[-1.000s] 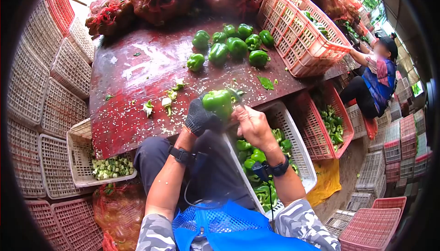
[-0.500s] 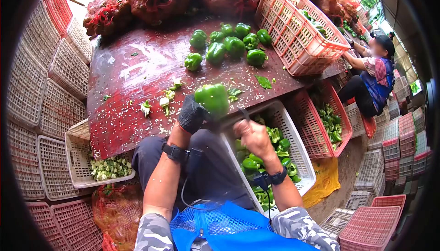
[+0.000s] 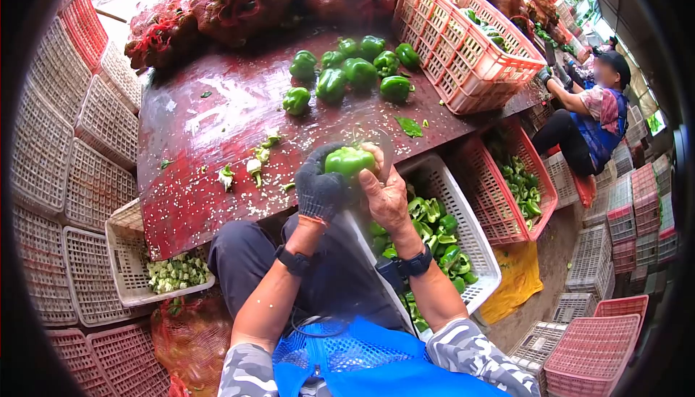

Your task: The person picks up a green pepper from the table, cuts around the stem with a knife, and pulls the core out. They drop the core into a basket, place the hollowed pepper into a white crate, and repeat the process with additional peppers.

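My left hand, in a dark knitted glove, is closed around a green bell pepper above the table's near edge. My bare right hand is closed on a knife, whose thin grey blade is blurred and whose handle is hidden. Its fingers meet the pepper's right side. Several whole green peppers lie farther back on the red table. Below my right forearm, a white crate holds cut green peppers. Pale pepper cores and scattered seeds lie left of my hands.
A pink crate stands on the table's right side, and full mesh bags line the back. At left, a bin holds pale trimmings beside stacked crates. A red crate of peppers and a seated co-worker are at right.
Both hands have come together; the right hand has risen to the pepper, bringing the knife against or beside it. The pepper is now turned and partly covered by fingers. The view has shifted slightly.
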The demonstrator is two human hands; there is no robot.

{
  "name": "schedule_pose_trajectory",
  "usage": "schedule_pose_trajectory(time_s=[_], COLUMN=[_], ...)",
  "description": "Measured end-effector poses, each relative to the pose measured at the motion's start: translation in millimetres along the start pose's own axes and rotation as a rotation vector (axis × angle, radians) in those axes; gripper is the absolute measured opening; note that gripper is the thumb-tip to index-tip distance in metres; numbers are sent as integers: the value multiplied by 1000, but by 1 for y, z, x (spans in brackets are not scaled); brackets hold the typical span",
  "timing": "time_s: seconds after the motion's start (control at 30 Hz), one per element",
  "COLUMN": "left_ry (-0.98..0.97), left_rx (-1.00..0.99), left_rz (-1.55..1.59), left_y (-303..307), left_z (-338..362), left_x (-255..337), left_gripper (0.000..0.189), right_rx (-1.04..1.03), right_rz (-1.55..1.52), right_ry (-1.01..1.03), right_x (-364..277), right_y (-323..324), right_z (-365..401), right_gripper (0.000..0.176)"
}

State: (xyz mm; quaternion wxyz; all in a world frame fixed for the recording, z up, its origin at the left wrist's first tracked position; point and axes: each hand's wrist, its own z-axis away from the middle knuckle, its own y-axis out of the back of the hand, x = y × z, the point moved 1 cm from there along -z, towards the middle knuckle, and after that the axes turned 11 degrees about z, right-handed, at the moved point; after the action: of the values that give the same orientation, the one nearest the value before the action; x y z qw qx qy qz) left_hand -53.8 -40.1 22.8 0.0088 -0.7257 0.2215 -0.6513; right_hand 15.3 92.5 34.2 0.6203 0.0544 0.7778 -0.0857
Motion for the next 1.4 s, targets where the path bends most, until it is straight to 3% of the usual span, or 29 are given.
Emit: schedule_pose_trajectory(time_s=[0.1,0.2,0.27,0.33,0.53,0.63,0.93,1.0,1.1,1.4], left_ry=[-59,11,-280,-216,-282,-173,-107,-13,-99,-46], left_rx=[83,142,123,172,138,103,-64,-113,-208,-361], left_rz=[-190,36,-251,-277,-325,-365,-370,-352,-377,-446], left_y=[-7,-15,-23,-22,-18,-18,-4,-4,-2,-9], left_z=[10,16,23,24,20,22,7,5,0,-2], left_x=[7,0,8,10,7,14,3,9,-2,-21], left_gripper=[51,51,53,54,58,52,49,50,51,51], right_rx=[52,100,108,17,-56,-55,18,4,-30,-69], right_rz=[73,173,188,250,200,220,351,354,356,377], right_ry=[49,89,104,67,25,63,144,135,113,71], right_x=[0,-3,-6,-7,-4,-7,-7,-9,-11,-2], right_y=[1,-3,-4,-2,6,6,15,18,25,50], right_z=[2,2,2,1,-2,0,3,3,4,14], right_gripper=[63,65,66,67,61,56,46,46,46,44])
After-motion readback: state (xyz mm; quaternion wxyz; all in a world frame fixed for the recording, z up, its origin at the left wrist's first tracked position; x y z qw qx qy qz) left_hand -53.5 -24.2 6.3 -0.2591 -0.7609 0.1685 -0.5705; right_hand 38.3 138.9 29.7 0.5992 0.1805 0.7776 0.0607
